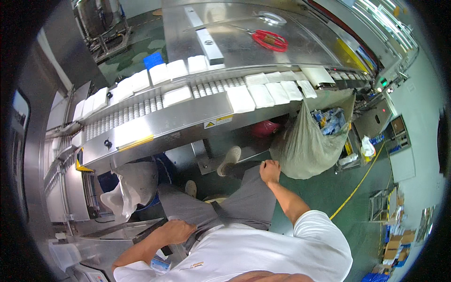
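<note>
I am seated, with both hands away from the roller conveyor [164, 124]. My right hand [270, 171] rests on my right knee, on the grey trousers [251, 195]. Its fingers are loosely curled and nothing shows in them. My left hand [178, 231] lies against the trousers at my left hip, its fingers bent together, the tips partly hidden. On the conveyor, white folded pads [263, 95] stand in a tight row at the right, one pad [177, 96] lies alone mid-lane, and a far row [134, 83] runs along the back, with a blue piece [153, 60] at one pad.
Red-handled scissors [270, 40] and a clear ring-shaped roll [271, 19] lie on the metal table [300, 42] behind the conveyor. A large beige sack [300, 145] with blue and white scraps hangs at the right. White plastic bags [134, 185] sit below the conveyor at the left.
</note>
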